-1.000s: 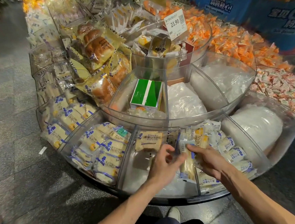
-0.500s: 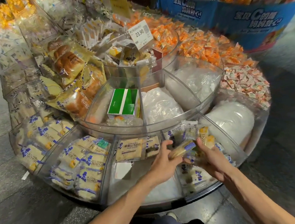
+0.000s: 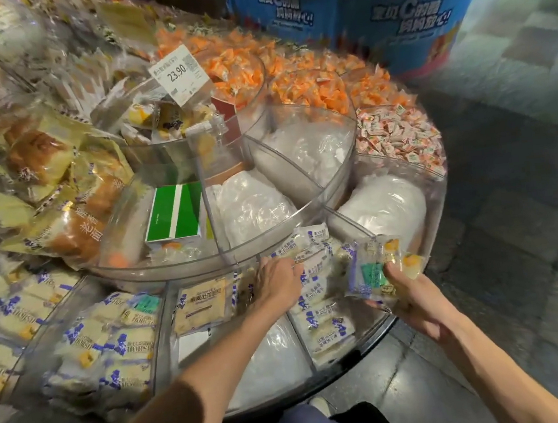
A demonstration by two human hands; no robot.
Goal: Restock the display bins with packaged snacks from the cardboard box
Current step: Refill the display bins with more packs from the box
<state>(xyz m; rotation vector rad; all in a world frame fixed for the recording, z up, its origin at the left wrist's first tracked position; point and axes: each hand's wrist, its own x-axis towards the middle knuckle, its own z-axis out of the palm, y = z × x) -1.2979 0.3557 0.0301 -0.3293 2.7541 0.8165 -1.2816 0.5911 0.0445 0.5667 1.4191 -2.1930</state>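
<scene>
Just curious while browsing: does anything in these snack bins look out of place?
Yes. A green-and-white box leans in an upper clear bin, a carton among wrapped snacks. Neighbouring bins hold just crumpled white plastic.

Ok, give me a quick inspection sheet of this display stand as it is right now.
Surface: tiered clear display bins, lower wedge compartments part-filled.
Job's things: snack packet in the right hand; more packets lie in the bin below; cardboard box not seen.
Clutter: green box and white plastic bags in the middle tier; price tag above.
Grippers: left hand reaches among the packets, grip unclear; right hand pinches the snack packet.
Cables: nothing seen.
Surroundings: blue promotional bin behind, dark tiled floor.
</scene>
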